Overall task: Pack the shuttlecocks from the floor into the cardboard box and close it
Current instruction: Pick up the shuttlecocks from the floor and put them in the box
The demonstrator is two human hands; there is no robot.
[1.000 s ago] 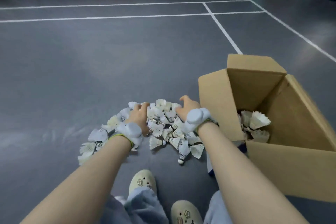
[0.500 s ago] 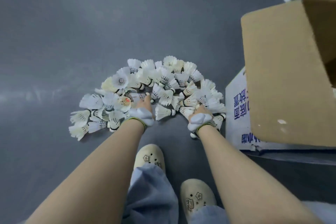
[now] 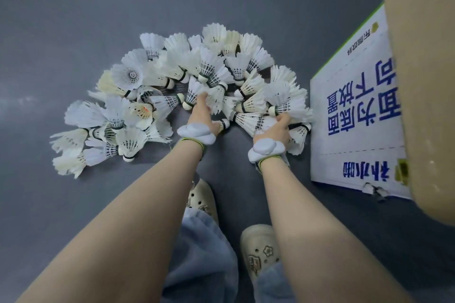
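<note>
A fan-shaped pile of white feather shuttlecocks [image 3: 172, 86] lies on the grey floor in front of me. My left hand [image 3: 200, 114] reaches into the middle of the pile, its fingers closed around shuttlecocks there. At the pile's right end my right hand [image 3: 277, 128] grips a bunch of shuttlecocks [image 3: 283, 103]. Both wrists wear white pads. The cardboard box [image 3: 423, 86] fills the right edge of the head view, with only its brown outer wall and a white printed flap [image 3: 349, 130] showing. Its inside is hidden.
My two cream clogs [image 3: 261, 251] and blue trouser legs [image 3: 204, 253] are at the bottom centre, just behind the pile. Grey court floor [image 3: 73, 19] stretches to the left and beyond the pile. The box flap lies flat on the floor beside my right hand.
My head has tipped down and closer, so the box slid to the right edge and its opening left view. Both hands moved from the pile's near edge into it and closed on shuttlecocks.
</note>
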